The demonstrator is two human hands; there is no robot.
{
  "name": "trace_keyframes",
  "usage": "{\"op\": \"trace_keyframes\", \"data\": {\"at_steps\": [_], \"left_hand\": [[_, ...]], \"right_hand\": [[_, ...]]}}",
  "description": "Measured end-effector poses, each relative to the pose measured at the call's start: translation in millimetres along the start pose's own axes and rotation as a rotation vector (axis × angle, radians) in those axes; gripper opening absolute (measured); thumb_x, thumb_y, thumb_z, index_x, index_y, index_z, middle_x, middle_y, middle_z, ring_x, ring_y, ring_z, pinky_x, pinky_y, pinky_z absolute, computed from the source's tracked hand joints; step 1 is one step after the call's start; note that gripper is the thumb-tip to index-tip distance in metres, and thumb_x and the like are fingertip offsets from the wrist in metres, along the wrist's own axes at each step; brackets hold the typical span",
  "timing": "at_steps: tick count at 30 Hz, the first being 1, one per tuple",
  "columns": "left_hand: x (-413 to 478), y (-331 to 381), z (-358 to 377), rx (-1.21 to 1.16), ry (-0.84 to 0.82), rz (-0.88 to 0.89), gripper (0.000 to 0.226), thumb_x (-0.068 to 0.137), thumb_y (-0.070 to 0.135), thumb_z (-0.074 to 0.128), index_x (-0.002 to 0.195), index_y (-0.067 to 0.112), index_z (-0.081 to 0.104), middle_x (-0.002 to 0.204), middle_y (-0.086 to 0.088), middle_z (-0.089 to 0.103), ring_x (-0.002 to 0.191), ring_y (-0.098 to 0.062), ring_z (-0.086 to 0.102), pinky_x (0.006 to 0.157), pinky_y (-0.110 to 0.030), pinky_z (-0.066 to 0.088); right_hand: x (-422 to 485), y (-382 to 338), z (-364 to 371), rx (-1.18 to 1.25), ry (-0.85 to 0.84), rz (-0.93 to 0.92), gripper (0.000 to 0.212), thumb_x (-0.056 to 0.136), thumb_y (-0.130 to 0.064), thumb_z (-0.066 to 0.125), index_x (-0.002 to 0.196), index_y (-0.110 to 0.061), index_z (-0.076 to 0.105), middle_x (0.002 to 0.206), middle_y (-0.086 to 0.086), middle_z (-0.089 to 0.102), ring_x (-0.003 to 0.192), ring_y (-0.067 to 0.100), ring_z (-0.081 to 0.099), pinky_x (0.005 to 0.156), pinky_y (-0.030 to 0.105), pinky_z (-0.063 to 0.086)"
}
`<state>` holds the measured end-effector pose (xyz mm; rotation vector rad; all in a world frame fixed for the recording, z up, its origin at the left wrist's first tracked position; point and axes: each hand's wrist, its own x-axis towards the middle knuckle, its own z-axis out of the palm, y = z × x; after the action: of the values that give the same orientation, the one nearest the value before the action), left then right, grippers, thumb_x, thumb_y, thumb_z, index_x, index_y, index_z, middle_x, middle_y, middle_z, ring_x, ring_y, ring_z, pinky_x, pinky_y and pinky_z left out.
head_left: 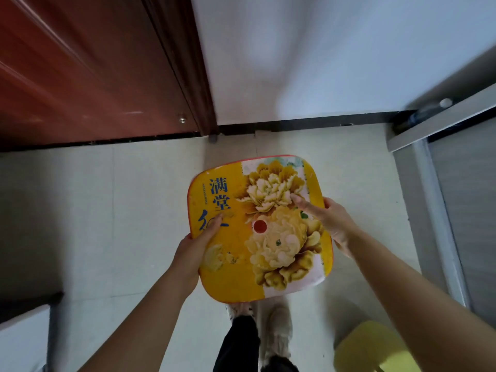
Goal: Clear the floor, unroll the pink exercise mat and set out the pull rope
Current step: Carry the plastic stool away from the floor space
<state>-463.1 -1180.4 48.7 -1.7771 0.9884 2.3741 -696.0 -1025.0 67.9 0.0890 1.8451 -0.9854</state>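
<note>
– Two hands are recorded on one item. Which item, and where is it held?
– The yellow stool, viewed from above: large flowers and blue characters are printed on the seat, with a red hole at the centre. It is held up over the pale tiled floor, in front of the white wall and just right of the red-brown door.
– How is the left hand placed?
– At the near-left edge. Its thumb is laid flat on the seat. The other fingers are tucked under the rim and cannot be seen. The edge is pinched.
– And the right hand?
– The right edge is clasped. The thumb is stretched across the flower print, and the fingers are wrapped round the rim.
– What else is noted?
– Pale shoes and dark trouser legs are seen below the seat. A second stool, yellow-green, is set on the floor at lower right, well apart. A grey frame is noted along the right side. Edges are blurred throughout.
</note>
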Motion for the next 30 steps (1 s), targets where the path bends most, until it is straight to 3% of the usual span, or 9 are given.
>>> {"op": "trace_keyframes", "data": {"at_steps": [3,7,10,15,19,23,30], "left_hand": [[20.8,-7.2,6.9,0.003,0.01,-0.009,0.062,0.058,0.053,0.08,0.113,0.028,0.069,0.105,-0.002,0.076,0.094,-0.025,0.073,0.084,-0.046,0.057],[44.4,-15.5,8.3,-0.002,0.02,-0.026,0.071,0.06,0.05,0.083,0.124,0.026,0.061,0.115,-0.004,0.073,0.103,-0.028,0.07,0.094,-0.052,0.053],[59.3,-19.5,10.2,0.025,0.057,-0.028,0.081,0.06,0.052,0.083,0.131,0.024,0.053,0.123,-0.004,0.068,0.109,-0.029,0.067,0.097,-0.054,0.05],[80.8,-26.9,9.3,0.207,0.168,-0.001,0.077,0.066,0.065,0.072,0.13,0.027,0.051,0.123,0.0,0.066,0.109,-0.026,0.065,0.095,-0.053,0.052],[87.8,-34.2,-2.7,0.243,0.136,-0.033,0.077,0.063,0.07,0.068,0.128,0.031,0.054,0.121,0.003,0.068,0.109,-0.024,0.065,0.098,-0.051,0.051],[93.5,-36.4,-10.3,0.193,0.049,-0.059,0.079,0.058,0.073,0.072,0.126,0.034,0.058,0.118,0.006,0.07,0.109,-0.02,0.066,0.101,-0.049,0.049],[84.0,-39.4,-13.6,-0.085,0.09,-0.017,0.07,0.071,0.047,0.077,0.134,0.033,0.048,0.125,-0.001,0.067,0.111,-0.027,0.066,0.094,-0.056,0.051]], "right_hand": [[27.9,10.1,4.8,-0.007,-0.006,0.031,0.078,0.062,-0.053,0.084,0.126,-0.018,0.057,0.111,0.004,0.072,0.094,0.02,0.072,0.079,0.035,0.059],[54.4,18.6,8.6,-0.014,-0.036,0.076,0.076,0.062,-0.054,0.084,0.126,-0.023,0.059,0.11,0.002,0.074,0.095,0.022,0.073,0.091,0.044,0.057],[72.5,26.3,13.7,-0.033,-0.07,0.097,0.077,0.06,-0.056,0.085,0.126,-0.026,0.06,0.11,0.001,0.075,0.096,0.023,0.073,0.094,0.046,0.055],[96.9,36.6,17.4,-0.126,-0.035,0.077,0.087,0.052,-0.066,0.08,0.126,-0.025,0.06,0.11,-0.002,0.073,0.097,0.019,0.072,0.09,0.04,0.057],[105.6,44.6,10.3,-0.074,-0.146,0.146,0.08,0.056,-0.058,0.087,0.124,-0.023,0.062,0.11,0.0,0.075,0.097,0.021,0.073,0.092,0.043,0.056],[112.8,49.8,10.6,0.077,-0.159,0.211,0.076,0.058,-0.042,0.087,0.126,-0.017,0.062,0.111,0.009,0.075,0.098,0.029,0.073,0.093,0.049,0.055],[106.7,40.9,27.6,0.043,-0.143,0.148,0.09,0.053,-0.052,0.09,0.13,-0.018,0.056,0.117,0.009,0.072,0.099,0.03,0.073,0.089,0.051,0.057]]}}
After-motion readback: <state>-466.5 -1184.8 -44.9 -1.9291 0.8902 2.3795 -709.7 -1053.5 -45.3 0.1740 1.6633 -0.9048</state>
